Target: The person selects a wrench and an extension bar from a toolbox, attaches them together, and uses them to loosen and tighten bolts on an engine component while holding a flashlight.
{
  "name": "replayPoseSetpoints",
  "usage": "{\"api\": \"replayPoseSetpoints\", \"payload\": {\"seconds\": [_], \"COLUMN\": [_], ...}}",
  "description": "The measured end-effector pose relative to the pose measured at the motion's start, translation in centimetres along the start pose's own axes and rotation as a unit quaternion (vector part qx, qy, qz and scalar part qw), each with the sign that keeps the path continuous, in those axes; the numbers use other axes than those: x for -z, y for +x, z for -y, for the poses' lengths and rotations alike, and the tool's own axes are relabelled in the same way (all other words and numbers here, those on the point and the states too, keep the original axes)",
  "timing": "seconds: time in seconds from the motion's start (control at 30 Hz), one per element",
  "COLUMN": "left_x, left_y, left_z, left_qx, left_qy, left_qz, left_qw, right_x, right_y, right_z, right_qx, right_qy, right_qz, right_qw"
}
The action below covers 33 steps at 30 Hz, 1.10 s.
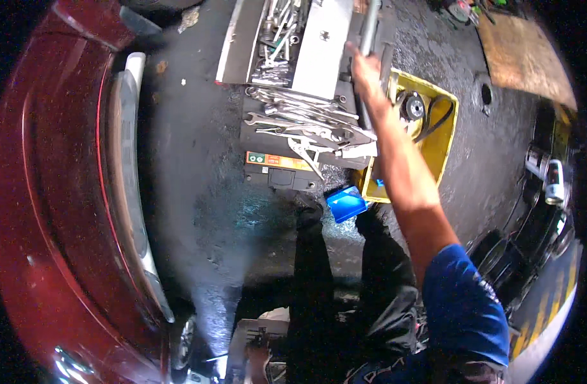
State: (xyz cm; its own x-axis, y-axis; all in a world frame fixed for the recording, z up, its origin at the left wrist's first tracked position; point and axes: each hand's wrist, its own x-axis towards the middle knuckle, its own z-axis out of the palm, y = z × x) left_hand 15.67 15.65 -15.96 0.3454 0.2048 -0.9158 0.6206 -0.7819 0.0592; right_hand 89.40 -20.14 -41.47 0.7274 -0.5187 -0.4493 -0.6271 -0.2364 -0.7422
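My right hand [369, 77] reaches forward, its fingers closed on a long grey metal bar [371, 29] at the top of the tool bench. Left of it lie a white metal lid [316, 48], a tray of sockets and small tools [277, 38], and a row of wrenches [293, 109]. Locking pliers [303, 150] rest below the wrenches, above an orange box [271, 160]. A dim skin-toned shape [258, 361] at the lower edge may be my left hand; its fingers are hidden.
A red vehicle [50, 192] fills the left side. Beside the bench sit a yellow crate [447, 141] with a pulley and belt, and a blue tray [346, 205] near my legs. Cardboard [524, 57], spray cans [553, 182] and dark clutter [498, 256] lie to the right.
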Motion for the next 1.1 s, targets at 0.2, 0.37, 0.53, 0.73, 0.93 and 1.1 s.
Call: {"api": "replayPoseSetpoints", "payload": {"seconds": [0.2, 0.37, 0.53, 0.73, 0.93, 1.1], "left_x": [-1.6, -0.1, -1.1, -5.0, -4.7, 0.2], "left_y": [1.6, 4.0, 3.0, 1.9, 3.7, 4.2], "left_z": [-0.5, -2.5, -0.9, 1.6, 0.9, -2.0], "left_qx": [-0.182, -0.182, -0.224, -0.041, -0.116, 0.000], "left_qy": [0.180, 0.100, 0.154, -0.095, -0.137, -0.132], "left_qz": [-0.082, -0.025, -0.130, -0.026, -0.064, -0.109], "left_qw": [0.963, 0.978, 0.953, 0.994, 0.982, 0.985], "right_x": [-2.5, -2.7, 1.3, 9.0, 9.9, 9.3], "right_y": [-7.8, -6.8, -6.8, -3.5, 1.9, -5.1], "right_z": [3.3, 4.5, 4.2, -2.0, -9.7, -9.2], "right_qx": [0.205, 0.215, 0.252, 0.147, 0.260, 0.079], "right_qy": [-0.170, -0.225, -0.282, -0.254, -0.336, -0.187], "right_qz": [-0.024, -0.028, -0.092, -0.067, -0.157, -0.125], "right_qw": [0.964, 0.950, 0.921, 0.954, 0.892, 0.971]}}
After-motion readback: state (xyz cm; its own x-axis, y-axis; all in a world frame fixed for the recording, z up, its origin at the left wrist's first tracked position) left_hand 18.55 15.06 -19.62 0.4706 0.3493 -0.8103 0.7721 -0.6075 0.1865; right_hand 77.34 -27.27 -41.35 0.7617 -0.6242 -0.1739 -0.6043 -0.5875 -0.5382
